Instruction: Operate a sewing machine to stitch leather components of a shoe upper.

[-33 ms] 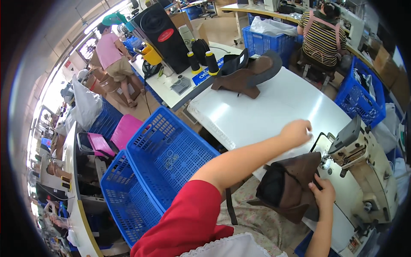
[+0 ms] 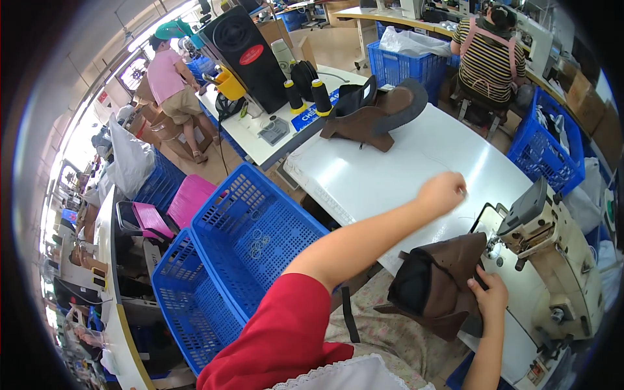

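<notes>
My right hand (image 2: 491, 294) grips the edge of a brown boot upper (image 2: 455, 260) with black lining, the thumb lying on the outside. The upper rests over my lap and the table's edge, its far corner close to the needle area of a white sewing machine (image 2: 552, 260). Above the white tabletop (image 2: 396, 179), my left hand (image 2: 443, 193) is raised, arm stretched out and fingers curled closed. What they pinch, if anything, is too small to make out. Another brown upper (image 2: 374, 117) with a dark grey curved edge lies at the table's far side.
Two blue plastic baskets (image 2: 244, 175) stand to my left, one holding a few pale rings. Black thread cones (image 2: 321, 97) and a black speaker (image 2: 244, 55) are on the side table. A seated person (image 2: 487, 58) works at the back right; another person (image 2: 170, 81) stands at the far left.
My left hand has moved slightly left and away from me, farther from the sewing machine. My right hand and the boot upper have hardly moved.
</notes>
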`<state>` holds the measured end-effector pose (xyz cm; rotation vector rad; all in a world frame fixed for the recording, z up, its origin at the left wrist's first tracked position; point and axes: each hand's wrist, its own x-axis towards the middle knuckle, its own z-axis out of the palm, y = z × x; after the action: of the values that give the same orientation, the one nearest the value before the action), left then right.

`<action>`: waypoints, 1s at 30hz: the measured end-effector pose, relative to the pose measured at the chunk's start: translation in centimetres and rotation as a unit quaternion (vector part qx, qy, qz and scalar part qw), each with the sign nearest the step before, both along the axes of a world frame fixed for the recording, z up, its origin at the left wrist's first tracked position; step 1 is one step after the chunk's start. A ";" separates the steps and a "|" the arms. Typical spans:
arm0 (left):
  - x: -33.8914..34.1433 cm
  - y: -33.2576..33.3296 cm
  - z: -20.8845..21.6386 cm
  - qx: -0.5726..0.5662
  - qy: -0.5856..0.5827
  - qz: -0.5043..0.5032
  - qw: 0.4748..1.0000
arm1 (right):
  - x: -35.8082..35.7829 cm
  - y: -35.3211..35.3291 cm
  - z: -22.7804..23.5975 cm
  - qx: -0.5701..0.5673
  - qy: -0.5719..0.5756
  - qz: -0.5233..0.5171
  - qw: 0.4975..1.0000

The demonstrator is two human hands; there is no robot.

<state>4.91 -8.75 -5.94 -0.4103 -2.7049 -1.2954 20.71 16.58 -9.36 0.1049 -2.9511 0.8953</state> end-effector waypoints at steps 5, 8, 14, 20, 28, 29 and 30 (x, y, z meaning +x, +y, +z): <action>-2.9 -10.8 4.2 0.009 0.307 0.235 0.922 | 0.2 0.4 0.1 0.015 0.015 -0.004 1.000; -3.4 -14.9 3.4 -0.052 0.275 0.311 0.908 | 0.1 -0.4 0.0 0.033 0.016 0.003 0.999; -5.1 -14.7 1.2 -0.205 0.077 0.284 0.933 | 0.4 1.2 -1.6 0.005 0.040 0.004 0.999; -6.1 -17.2 0.2 -0.122 0.255 0.395 0.874 | 0.2 0.6 -1.5 -0.006 0.036 0.012 0.999; -0.9 -20.7 3.5 -0.112 0.187 0.247 0.944 | 0.1 1.4 -2.0 -0.013 0.077 0.029 0.997; 0.0 -21.4 4.0 -0.070 0.184 0.239 0.951 | 0.0 1.3 -1.7 -0.012 0.050 0.027 0.998; 1.5 -22.3 4.9 -0.029 0.181 0.233 0.955 | -0.1 1.2 -1.5 -0.012 0.025 0.028 0.999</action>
<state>6.37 -31.05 -1.02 -0.0009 -2.3365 -0.9076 20.58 17.75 -10.91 0.2050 -2.9049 0.9201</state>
